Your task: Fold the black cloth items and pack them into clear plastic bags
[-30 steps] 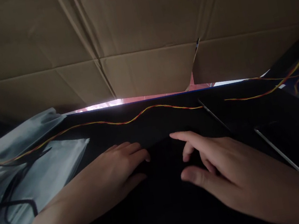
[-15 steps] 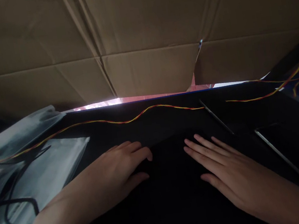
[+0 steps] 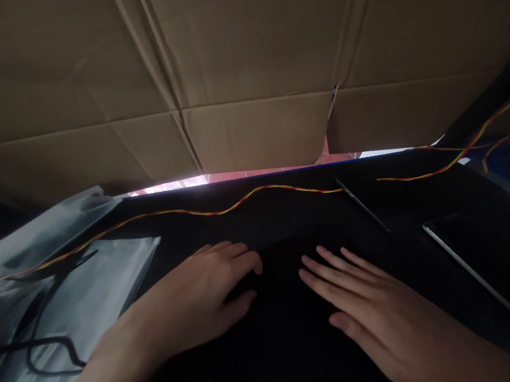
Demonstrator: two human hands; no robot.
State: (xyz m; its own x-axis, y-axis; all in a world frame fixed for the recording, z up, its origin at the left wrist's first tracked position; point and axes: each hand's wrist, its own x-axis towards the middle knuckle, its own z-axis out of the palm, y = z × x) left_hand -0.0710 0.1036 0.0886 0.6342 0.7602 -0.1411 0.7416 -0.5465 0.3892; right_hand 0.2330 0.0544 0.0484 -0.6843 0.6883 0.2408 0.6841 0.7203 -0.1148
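Note:
My left hand (image 3: 224, 285) rests over the black tabletop (image 3: 281, 366), fingers bent and thumb standing apart from them. Nothing shows in its grasp, though the area beneath is very dark. To the right, my right hand (image 3: 367, 302) lies palm down with its fingers stretched out and slightly spread. A darker patch with a faint edge lies between the two hands; I cannot make out what it is. Nearest to the right hand are a dark flat slab with a thin bright edge (image 3: 362, 205) and a second one with a silvery edge (image 3: 484, 284).
A twisted red and yellow wire (image 3: 181, 211) runs across the table behind the hands. Clear plastic bags (image 3: 92, 292) and a black cable (image 3: 52, 341) lie at left. A brown cardboard sheet (image 3: 243, 46) rises behind the table. Blue material (image 3: 504, 163) is at far right.
My right hand has moved left and a little nearer to me. The left hand keeps its bent pose. The whole view has shifted slightly.

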